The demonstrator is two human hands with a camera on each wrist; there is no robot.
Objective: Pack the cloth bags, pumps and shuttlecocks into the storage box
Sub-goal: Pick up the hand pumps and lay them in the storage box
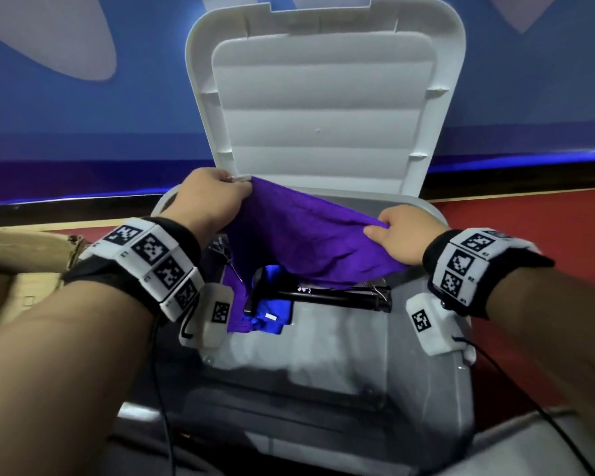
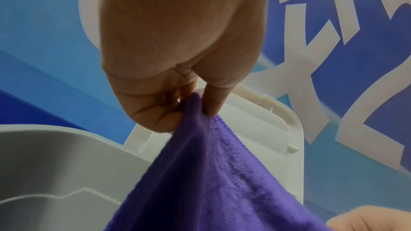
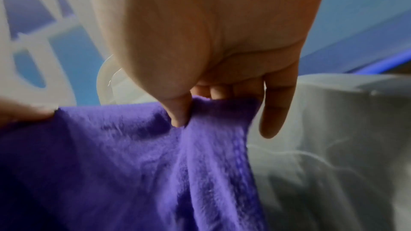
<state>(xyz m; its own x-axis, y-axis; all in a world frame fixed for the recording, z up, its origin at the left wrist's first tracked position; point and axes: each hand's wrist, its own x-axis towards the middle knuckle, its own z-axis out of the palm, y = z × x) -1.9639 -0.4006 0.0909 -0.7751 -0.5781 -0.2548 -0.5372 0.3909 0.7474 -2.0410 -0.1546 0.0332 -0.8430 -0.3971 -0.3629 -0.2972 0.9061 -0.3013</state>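
A purple cloth bag (image 1: 299, 235) hangs stretched over the open grey storage box (image 1: 323, 355). My left hand (image 1: 213, 197) pinches its upper left corner, and the left wrist view shows the fingers (image 2: 169, 111) curled on the purple cloth bag (image 2: 218, 173). My right hand (image 1: 395, 231) pinches the right edge; in the right wrist view the thumb (image 3: 177, 111) presses into the purple cloth bag (image 3: 133, 155). Inside the box lie a black pump (image 1: 340, 293) and a blue cloth bag (image 1: 272, 310), partly hidden by the purple one.
The box's white lid (image 1: 323, 97) stands upright behind my hands, against a blue banner wall (image 1: 66, 115). A cardboard box (image 1: 18, 262) sits at the left. Red floor (image 1: 529, 255) lies to the right. Cables run from both wrist units.
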